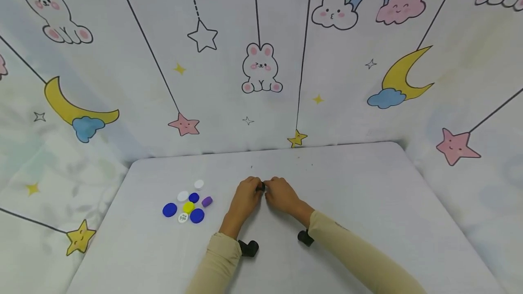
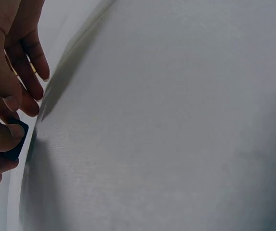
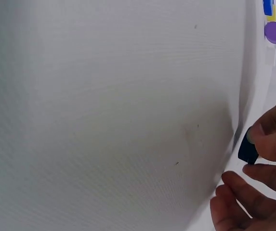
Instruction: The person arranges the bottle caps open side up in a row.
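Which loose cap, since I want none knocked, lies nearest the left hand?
The purple cap, the only one that colour; the rest lie farther from the left hand.

White table (image 1: 367, 203); blue, white, yellow, purple caps (image 1: 189, 207) clustered leftward.

Left hand (image 1: 247, 195) holding black piece (image 1: 259, 187), right hand (image 1: 282, 195) beside it, 8 discs (image 1: 189, 207) on white table (image 1: 351, 189)

Wears a long beige left sleeve (image 1: 215, 262) and matching right sleeve (image 1: 361, 253), plus a stubby, round-ended black left wrist camera (image 1: 249, 248) and a black right wrist camera (image 1: 305, 238)
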`<state>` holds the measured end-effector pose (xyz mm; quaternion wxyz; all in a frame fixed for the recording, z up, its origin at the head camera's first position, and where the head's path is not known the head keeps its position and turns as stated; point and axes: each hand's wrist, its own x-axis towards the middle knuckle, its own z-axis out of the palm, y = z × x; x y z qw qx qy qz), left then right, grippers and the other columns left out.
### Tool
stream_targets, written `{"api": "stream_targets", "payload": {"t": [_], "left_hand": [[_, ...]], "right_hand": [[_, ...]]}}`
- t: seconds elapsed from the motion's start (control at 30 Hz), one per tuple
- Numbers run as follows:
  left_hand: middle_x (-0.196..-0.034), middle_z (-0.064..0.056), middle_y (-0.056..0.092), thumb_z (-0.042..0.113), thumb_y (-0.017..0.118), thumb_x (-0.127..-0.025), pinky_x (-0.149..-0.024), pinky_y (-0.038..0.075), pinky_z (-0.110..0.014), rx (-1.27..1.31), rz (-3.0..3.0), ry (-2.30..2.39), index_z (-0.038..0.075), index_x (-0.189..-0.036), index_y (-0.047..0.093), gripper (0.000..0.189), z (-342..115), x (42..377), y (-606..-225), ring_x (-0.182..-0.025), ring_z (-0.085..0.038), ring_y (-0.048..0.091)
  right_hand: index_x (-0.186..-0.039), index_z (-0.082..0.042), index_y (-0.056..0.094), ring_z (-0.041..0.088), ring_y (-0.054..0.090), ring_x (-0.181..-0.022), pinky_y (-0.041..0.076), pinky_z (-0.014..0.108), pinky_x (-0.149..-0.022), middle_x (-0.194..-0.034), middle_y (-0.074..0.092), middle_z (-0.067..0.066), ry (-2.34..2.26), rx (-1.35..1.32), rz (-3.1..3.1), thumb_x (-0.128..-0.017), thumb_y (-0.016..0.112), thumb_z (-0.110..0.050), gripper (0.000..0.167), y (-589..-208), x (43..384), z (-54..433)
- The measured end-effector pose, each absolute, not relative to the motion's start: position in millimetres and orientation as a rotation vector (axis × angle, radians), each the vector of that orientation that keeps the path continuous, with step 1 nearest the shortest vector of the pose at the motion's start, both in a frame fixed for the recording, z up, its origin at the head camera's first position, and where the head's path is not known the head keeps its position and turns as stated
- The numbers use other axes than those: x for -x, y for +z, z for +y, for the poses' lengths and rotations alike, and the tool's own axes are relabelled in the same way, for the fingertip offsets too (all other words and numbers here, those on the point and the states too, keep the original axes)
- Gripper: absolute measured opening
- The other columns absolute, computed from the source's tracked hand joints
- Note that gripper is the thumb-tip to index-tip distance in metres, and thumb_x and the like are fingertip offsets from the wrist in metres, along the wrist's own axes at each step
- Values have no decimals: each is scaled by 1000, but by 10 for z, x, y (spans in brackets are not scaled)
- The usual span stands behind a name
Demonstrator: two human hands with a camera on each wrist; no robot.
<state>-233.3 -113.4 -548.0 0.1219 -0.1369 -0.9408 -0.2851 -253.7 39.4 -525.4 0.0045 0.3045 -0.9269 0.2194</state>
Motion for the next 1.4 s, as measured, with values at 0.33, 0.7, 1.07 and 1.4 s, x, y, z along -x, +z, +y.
{"api": "stream_targets", "payload": {"t": [0.33, 0.7, 1.07, 1.4], "left_hand": [[-98, -11, 69, -3, 76, -80, -80, 55, -38, 347, -2754, -844, 3, -91, 65, 17, -1199, 2360, -5469, -92, -26, 67], [-93, -9, 67, -2, 74, -83, -78, 54, -37, 396, -2751, -796, 3, -90, 64, 14, -1222, 2532, -5425, -89, -24, 66], [-93, -9, 72, 4, 77, -82, -104, 44, -48, 330, -2763, -647, 5, -92, 66, 16, -1256, 2527, -5492, -93, -27, 67], [-128, -14, 62, 35, 86, -72, -112, 18, -66, 211, -2736, -465, 13, -116, 65, 53, -1265, 2472, -5429, -137, -42, 37]], "right_hand": [[-122, 3, 64, 33, 63, -92, 53, 44, -81, -104, 67, 18, 601, -959, -2976, -91, 65, -9, 33, -5288, 2554, 321], [-126, 2, 61, 31, 62, -93, 53, 42, -79, -107, 65, 18, 536, -952, -2997, -93, 63, -11, 36, -5237, 2666, 309], [-123, -6, 64, 29, 58, -95, 53, 42, -74, -109, 60, 14, 323, -972, -3102, -92, 66, -22, 35, -5177, 2735, 205], [-111, 6, 64, 28, 63, -93, 53, 41, -84, -102, 66, 16, 347, -1033, -3260, -84, 77, -19, 39, -5002, 2830, 278]]}}
